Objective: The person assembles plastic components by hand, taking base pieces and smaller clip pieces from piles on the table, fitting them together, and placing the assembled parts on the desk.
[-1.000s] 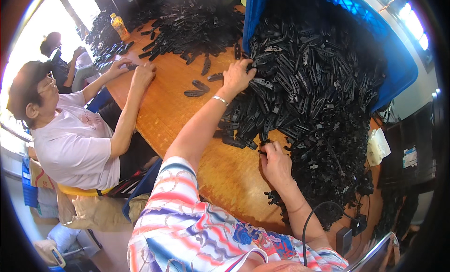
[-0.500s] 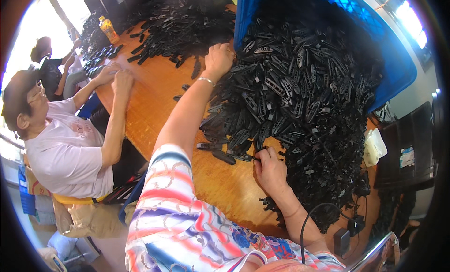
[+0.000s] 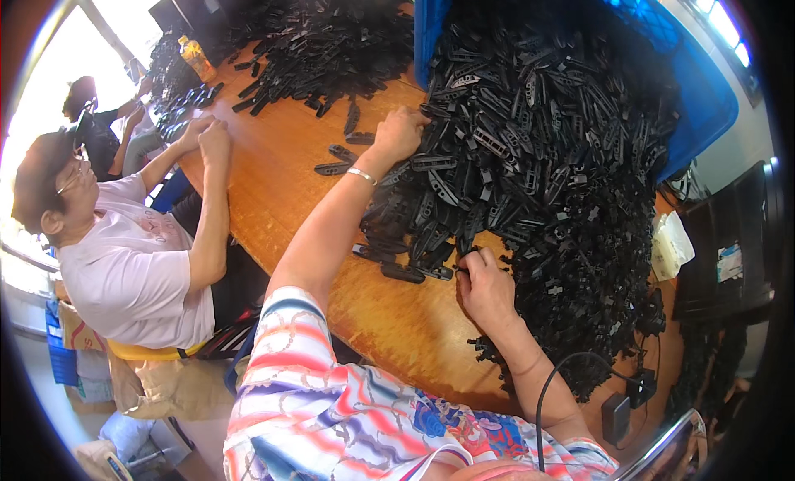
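Observation:
A big heap of long, slotted black plastic parts [image 3: 497, 141] spreads over the wooden table. My left hand [image 3: 401, 135] reaches to its left edge, fingers curled, tips against the parts; whatever they hold is hidden. Behind my left wrist lie a few loose black parts [image 3: 338, 162]. At the heap's near edge my right hand [image 3: 487, 290] pinches a black plastic part, mostly covered by thumb and fingers. More long parts [image 3: 403, 272] rest just left of it. Small black pieces [image 3: 563, 315] form a dense pile to the right of my right hand.
A tilted blue crate [image 3: 704, 108] stands behind the heap. Across the wooden table [image 3: 281, 183], a seated person [image 3: 132, 249] rests both hands at its edge. Another heap [image 3: 331, 50] and a bottle [image 3: 196, 58] are at the far side. A black cable [image 3: 571, 357] arches at lower right.
My left hand has come slightly nearer and to the right along the heap's edge. Loose parts behind my wrist show more fully. My right hand keeps its pinch in nearly the same place.

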A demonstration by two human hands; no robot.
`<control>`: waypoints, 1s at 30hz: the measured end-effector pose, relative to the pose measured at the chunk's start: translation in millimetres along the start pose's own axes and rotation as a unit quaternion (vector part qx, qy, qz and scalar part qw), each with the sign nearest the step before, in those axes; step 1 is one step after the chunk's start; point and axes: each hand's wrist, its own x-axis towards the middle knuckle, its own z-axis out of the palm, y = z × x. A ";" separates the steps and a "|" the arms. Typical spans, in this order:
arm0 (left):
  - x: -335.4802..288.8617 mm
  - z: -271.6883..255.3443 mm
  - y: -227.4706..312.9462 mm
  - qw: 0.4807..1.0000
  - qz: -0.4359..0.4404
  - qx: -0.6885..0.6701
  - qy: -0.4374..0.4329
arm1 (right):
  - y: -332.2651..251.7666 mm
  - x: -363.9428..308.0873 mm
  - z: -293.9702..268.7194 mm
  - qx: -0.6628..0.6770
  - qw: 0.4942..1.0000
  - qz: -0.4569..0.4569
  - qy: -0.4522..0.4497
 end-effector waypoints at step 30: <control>-85.7 1.3 -9.6 0.959 -0.165 -0.175 0.149 | 3.1 -3.0 6.9 -0.019 1.000 0.009 0.023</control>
